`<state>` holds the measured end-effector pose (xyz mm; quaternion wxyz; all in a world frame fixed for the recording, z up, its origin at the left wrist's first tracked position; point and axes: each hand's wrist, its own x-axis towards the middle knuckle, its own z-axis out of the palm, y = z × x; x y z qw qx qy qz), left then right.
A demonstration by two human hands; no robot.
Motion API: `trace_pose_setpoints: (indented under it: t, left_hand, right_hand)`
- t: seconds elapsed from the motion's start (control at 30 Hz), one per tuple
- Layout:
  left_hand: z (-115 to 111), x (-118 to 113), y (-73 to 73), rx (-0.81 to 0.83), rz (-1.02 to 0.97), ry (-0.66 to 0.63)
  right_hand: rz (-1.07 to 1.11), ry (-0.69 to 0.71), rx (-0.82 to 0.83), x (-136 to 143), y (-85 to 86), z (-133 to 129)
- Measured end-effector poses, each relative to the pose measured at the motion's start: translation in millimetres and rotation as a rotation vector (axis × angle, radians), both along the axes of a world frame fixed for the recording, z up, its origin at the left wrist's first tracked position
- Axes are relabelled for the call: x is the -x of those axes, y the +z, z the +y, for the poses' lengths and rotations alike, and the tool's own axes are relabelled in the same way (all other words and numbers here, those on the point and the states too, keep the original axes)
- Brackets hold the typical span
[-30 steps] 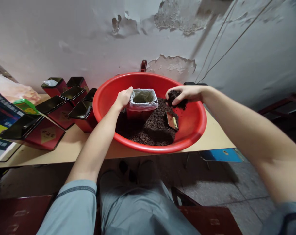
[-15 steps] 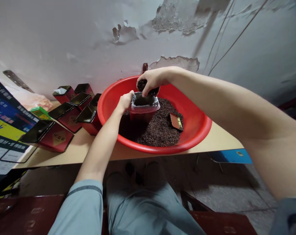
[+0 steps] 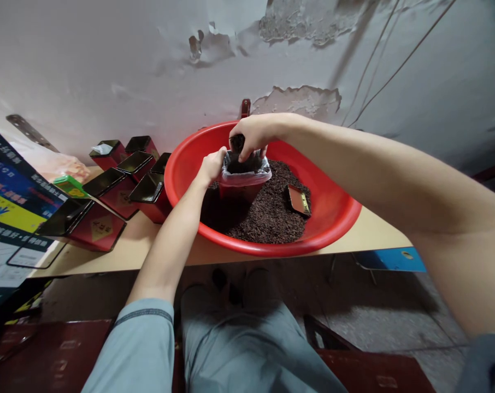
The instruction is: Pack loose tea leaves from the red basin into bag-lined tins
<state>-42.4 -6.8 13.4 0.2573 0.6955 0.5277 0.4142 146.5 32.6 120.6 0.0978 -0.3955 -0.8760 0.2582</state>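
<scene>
A large red plastic basin (image 3: 333, 232) holds a heap of dark loose tea leaves (image 3: 267, 224). Upright in the leaves stands a red tin (image 3: 239, 192), lined with a clear plastic bag (image 3: 255, 177) folded over its rim. My left hand (image 3: 212, 165) grips the tin's left rim and the bag edge, closed. Over the tin's mouth, my right hand (image 3: 253, 136) is curled with dark leaves in its palm, fingertips at the opening; some fingers are hidden. A small reddish-brown tin lid (image 3: 299, 200) lies on the leaves at the right.
Several red and black tins (image 3: 104, 226) stand or lie left of the basin on the pale table (image 3: 149, 248). A green packet (image 3: 70, 186) and a printed box (image 3: 13, 218) are farther left. The peeling wall (image 3: 128, 71) rises behind. A blue stool top (image 3: 390, 259) shows below right.
My right hand has dipped slightly toward the tin's mouth, and fewer leaves show in its palm. Leaves now show higher inside the bag. My left hand keeps its hold.
</scene>
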Motion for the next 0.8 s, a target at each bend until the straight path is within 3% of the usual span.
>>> trace_pose_setpoints:
  t: [0.1, 0.3, 0.57, 0.67, 0.8]
  left_hand:
    - [-1.5, -0.5, 2.2, 0.005, 0.004, 0.013]
    - [-0.8, -2.0, 3.1, 0.037, -0.027, 0.028]
    - [2.5, -3.1, 1.5, 0.075, -0.063, 0.048]
    - [1.8, -2.5, 0.8, 0.066, -0.069, 0.034]
    - [3.7, -3.1, -2.3, 0.060, -0.079, 0.032]
  right_hand:
    - [0.046, 0.038, -0.003, -2.0, -3.5, 5.3]
    - [-0.005, -0.014, 0.000, -3.5, -3.5, 3.3]
    - [-0.170, -0.028, -0.171, -3.2, 3.7, -17.8]
    - [-0.064, -0.002, -0.207, -13.7, 4.3, -27.1]
    - [0.066, -0.078, -0.156, -47.6, 1.1, -47.6]
